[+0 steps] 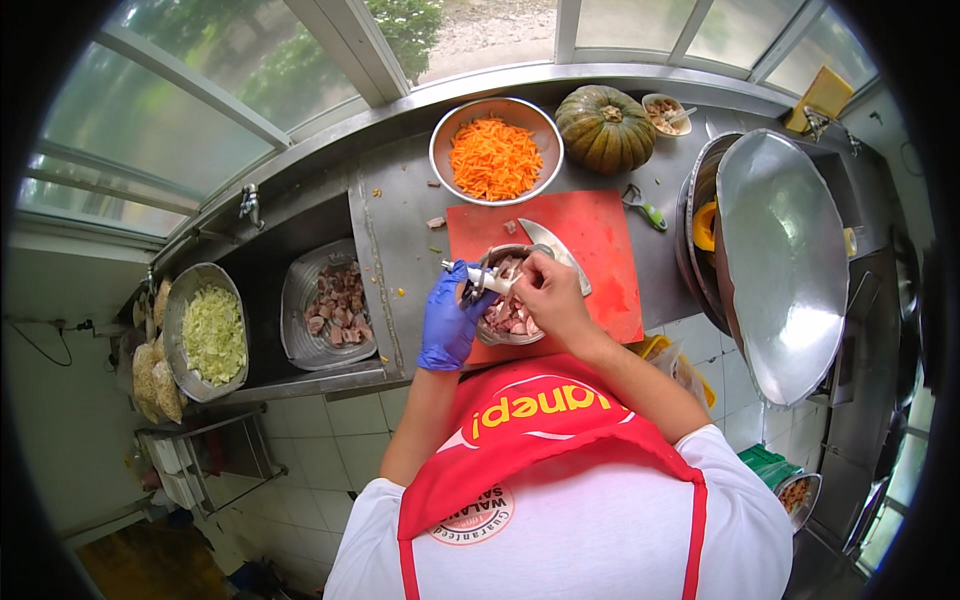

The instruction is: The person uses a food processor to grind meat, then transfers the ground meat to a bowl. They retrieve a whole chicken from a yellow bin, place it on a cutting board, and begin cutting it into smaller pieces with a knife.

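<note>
My left hand (449,322), in a blue glove, is closed round a white cylindrical piece (488,279) with a metal tip at its left end; its exact kind is unclear. Bare fingers of my right hand (553,294) pinch at the right end of that piece, hiding whatever lies between them. Beneath both hands is a metal bowl (512,339) of raw meat chunks (508,316), at the near left of a red cutting board (610,270). A broad knife blade (556,250) lies on the board just beyond my right hand.
Beyond the board stand a bowl of shredded carrot (495,158), a green pumpkin (605,130) and a small bowl (667,115). A green-handled peeler (648,212) lies right, near large metal pans (783,265). Leftward, the sink (300,220) holds a meat tray (327,305); chopped cabbage (212,335) sits beside it.
</note>
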The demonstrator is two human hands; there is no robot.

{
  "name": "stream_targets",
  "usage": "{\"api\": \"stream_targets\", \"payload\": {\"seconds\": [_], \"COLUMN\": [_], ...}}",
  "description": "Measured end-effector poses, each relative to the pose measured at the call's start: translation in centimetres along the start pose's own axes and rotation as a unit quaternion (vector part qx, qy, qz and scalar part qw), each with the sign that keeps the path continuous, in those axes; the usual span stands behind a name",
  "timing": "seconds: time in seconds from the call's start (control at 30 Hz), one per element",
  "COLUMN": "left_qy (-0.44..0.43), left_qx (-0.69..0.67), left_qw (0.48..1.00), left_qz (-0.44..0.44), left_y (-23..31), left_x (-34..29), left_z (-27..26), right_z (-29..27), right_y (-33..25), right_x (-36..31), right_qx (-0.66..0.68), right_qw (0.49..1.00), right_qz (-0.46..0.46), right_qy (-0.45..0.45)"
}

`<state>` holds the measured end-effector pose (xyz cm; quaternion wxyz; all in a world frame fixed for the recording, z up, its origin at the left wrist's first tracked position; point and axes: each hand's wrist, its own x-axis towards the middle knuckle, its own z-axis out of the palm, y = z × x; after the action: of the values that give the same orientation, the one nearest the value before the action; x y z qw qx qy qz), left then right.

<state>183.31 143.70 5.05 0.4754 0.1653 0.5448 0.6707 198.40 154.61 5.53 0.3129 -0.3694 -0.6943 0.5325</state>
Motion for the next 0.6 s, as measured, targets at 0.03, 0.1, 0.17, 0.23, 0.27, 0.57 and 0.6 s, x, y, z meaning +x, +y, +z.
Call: {"api": "stream_targets", "payload": {"seconds": [0.03, 0.1, 0.17, 0.23, 0.27, 0.57, 0.6], "left_qy": [-0.019, -0.016, 0.032, 0.017, 0.009, -0.034, -0.035], "left_qx": [0.144, 0.129, -0.19, -0.2, -0.204, -0.213, -0.08], "left_qw": [0.987, 0.988, 0.98, 0.98, 0.979, 0.976, 0.995], "left_qz": [0.07, 0.079, -0.046, -0.02, -0.008, -0.011, 0.039], "left_y": [-0.5, -0.3, 0.5, -0.3, -0.7, -0.9, -0.7], "left_x": [-0.1, 0.1, 0.3, 0.6, 0.8, 1.0, 0.8], "left_z": [-0.7, -1.0, -0.9, -1.5, -1.7, -2.6, -2.4], "right_z": [-0.1, -1.1, -2.1, -2.1, -2.1, -3.0, -3.1], "right_y": [0.3, 3.1, 4.3, 4.7, 4.8, 1.7, 1.9], "right_x": [0.1, 1.2, 1.4, 1.0, 0.6, 0.2, 0.4], "right_qx": [0.019, 0.003, 0.021, 0.005, -0.003, 0.157, 0.154], "right_qw": [0.999, 0.999, 0.997, 0.998, 0.999, 0.973, 0.974], "right_qz": [0.026, 0.039, 0.071, 0.056, 0.048, 0.112, 0.092], "right_qy": [0.008, 0.033, 0.02, 0.001, -0.008, -0.13, -0.135]}}
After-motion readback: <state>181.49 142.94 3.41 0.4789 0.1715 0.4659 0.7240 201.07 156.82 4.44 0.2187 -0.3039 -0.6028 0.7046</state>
